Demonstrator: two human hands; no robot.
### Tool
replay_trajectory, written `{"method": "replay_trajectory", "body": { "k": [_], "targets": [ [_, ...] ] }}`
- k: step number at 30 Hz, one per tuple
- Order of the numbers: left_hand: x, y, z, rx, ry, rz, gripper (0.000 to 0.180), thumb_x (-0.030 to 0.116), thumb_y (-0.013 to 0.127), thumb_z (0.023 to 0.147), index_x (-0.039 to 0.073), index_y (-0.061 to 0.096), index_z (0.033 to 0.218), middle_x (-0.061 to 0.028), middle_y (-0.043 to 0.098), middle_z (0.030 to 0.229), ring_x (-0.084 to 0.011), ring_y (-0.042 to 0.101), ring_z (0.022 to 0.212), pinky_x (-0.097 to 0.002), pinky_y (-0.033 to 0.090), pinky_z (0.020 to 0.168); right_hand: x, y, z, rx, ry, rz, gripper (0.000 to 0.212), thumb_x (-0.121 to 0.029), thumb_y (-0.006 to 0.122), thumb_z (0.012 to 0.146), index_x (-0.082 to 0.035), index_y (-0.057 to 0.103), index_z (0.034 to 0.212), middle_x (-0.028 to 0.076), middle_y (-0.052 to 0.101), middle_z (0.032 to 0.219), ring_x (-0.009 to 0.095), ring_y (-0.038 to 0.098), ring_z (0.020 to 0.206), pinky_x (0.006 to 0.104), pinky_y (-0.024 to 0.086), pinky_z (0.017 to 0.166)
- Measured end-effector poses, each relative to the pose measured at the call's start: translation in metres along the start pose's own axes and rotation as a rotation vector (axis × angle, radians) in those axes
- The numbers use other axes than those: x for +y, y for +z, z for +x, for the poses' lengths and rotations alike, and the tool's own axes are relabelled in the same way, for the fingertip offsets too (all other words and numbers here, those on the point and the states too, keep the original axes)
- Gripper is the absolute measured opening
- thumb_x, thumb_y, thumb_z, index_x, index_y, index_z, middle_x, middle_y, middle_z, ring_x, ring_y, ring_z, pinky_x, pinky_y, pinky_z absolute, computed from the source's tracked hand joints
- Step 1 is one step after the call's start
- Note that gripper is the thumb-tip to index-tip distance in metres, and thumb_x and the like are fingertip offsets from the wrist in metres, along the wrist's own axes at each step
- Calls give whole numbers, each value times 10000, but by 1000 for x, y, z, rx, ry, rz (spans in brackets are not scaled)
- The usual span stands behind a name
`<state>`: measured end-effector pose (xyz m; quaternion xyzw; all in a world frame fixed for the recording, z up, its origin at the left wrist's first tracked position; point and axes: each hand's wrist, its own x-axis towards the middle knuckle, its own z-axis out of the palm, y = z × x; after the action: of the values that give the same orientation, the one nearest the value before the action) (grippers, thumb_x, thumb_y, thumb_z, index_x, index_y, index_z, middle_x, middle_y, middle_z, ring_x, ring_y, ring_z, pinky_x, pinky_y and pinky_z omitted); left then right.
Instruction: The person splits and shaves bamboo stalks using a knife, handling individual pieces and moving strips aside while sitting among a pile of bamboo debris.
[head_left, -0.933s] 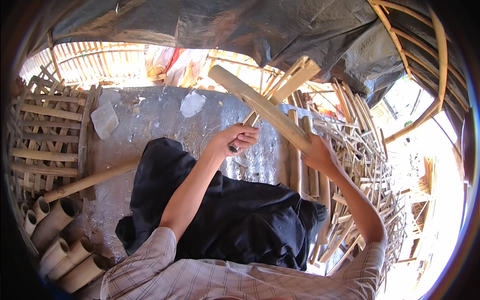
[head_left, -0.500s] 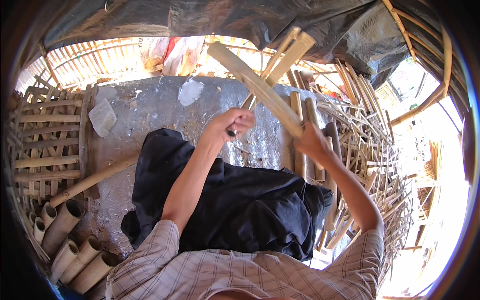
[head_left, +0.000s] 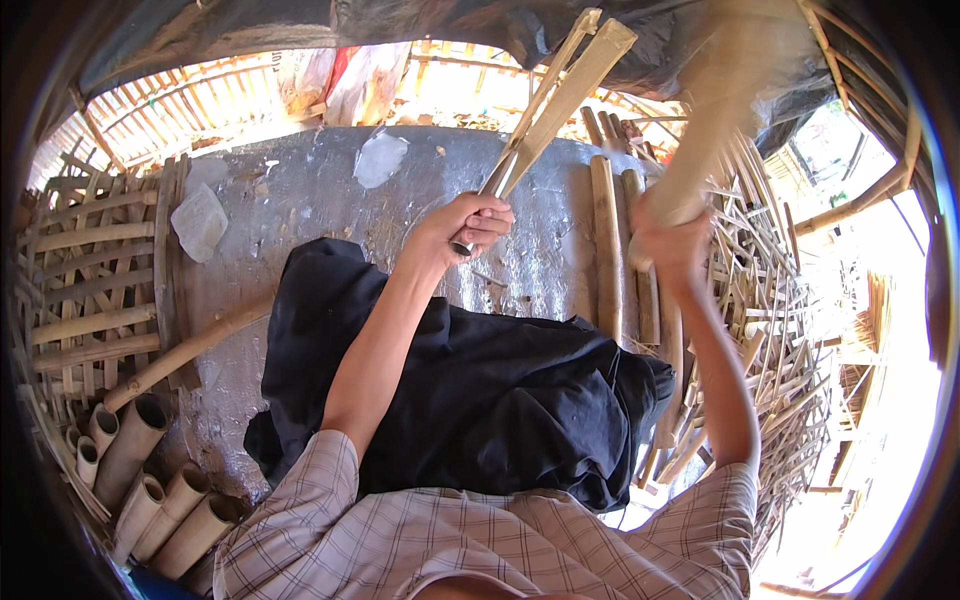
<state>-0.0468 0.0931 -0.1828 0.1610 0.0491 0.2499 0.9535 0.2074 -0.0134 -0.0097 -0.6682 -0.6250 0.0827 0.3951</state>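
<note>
My left hand [head_left: 468, 225] is closed at the lower end of a split bamboo piece [head_left: 570, 95], whose two pale strips spread apart toward the far side. A narrow shiny part [head_left: 497, 176] lies along it just above my fist; whether it is a blade I cannot tell. To the right, my right hand [head_left: 675, 240] is wrapped around a flat wooden stick [head_left: 715, 110], raised and smeared by motion. The stick and the bamboo are apart. A black cloth [head_left: 470, 390] covers my lap below both hands.
Left stand a slatted bamboo frame [head_left: 95, 270] and several cut bamboo tubes [head_left: 140, 440]. Bamboo poles [head_left: 606, 245] and a heap of thin strips [head_left: 765, 300] lie at right. A grey sheet [head_left: 300, 190] covers the ground, with a pale stone [head_left: 200, 222] on it.
My right hand has swung the stick up and to the right, away from where it crossed the bamboo piece. My left hand keeps its hold in nearly the same place.
</note>
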Motion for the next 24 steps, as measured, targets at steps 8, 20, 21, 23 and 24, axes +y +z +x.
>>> {"method": "replay_trajectory", "body": {
  "k": [8,20,21,23,24],
  "targets": [
    [-13,-11,13,62,-48,-24,295,31,599,943,113,411,731,63,386,595,14,307,402,-152,214,309,3,3,-12,-344,66,-647,459,-128,734,721,47,654,1138,266,713,967,404,713,927,474,555,845],
    [-25,7,14,518,-65,145,318,34,579,938,111,400,687,61,371,583,-4,295,400,-182,206,325,97,45,-38,-534,242,-447,437,-104,730,709,74,633,1096,305,689,1007,432,691,993,488,552,859],
    [-29,-4,13,447,-91,149,331,41,580,935,121,397,671,62,372,581,-7,289,400,-186,207,329,97,52,-38,-559,288,-415,439,-98,709,703,53,638,1110,307,691,1017,457,683,991,501,547,876],
    [-34,-31,23,298,-131,158,358,55,582,929,139,389,640,66,375,577,-12,278,400,-194,208,339,81,47,-29,-489,114,-552,443,-114,705,701,33,645,1114,307,690,1036,465,678,990,511,545,881],
    [-40,-29,25,291,-141,149,349,60,570,932,148,389,647,71,382,573,-12,265,391,-192,209,346,72,40,-24,-435,65,-560,450,-119,704,700,34,645,1119,308,693,1022,461,684,975,509,550,869]
  ]
}}
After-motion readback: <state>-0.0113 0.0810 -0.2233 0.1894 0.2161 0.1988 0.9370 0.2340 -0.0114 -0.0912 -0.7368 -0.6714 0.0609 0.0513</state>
